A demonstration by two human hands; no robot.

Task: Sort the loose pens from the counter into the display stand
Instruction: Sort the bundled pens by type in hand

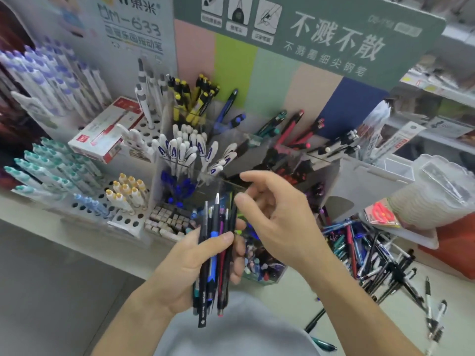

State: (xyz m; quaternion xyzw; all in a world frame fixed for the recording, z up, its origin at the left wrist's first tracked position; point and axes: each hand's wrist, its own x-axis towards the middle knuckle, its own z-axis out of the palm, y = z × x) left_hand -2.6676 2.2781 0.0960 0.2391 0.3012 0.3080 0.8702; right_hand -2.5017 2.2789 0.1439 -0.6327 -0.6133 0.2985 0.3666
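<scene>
Left hand (191, 265) grips pen bundle (216, 255); right hand (277, 217) hovers.

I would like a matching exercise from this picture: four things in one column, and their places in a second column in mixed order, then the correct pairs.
Things
1. bundle of pens
2. pile of loose pens
3. red and white box
4. yellow-capped pens

Places
A. on the counter, to the right of the hands
B. standing in a back compartment of the display stand
C. gripped in the left hand
D. lying on the white peg rack at the left

The right hand hovers over the bundle, fingers loosely curled, holding nothing.

Pairs: 1-C, 2-A, 3-D, 4-B
</scene>
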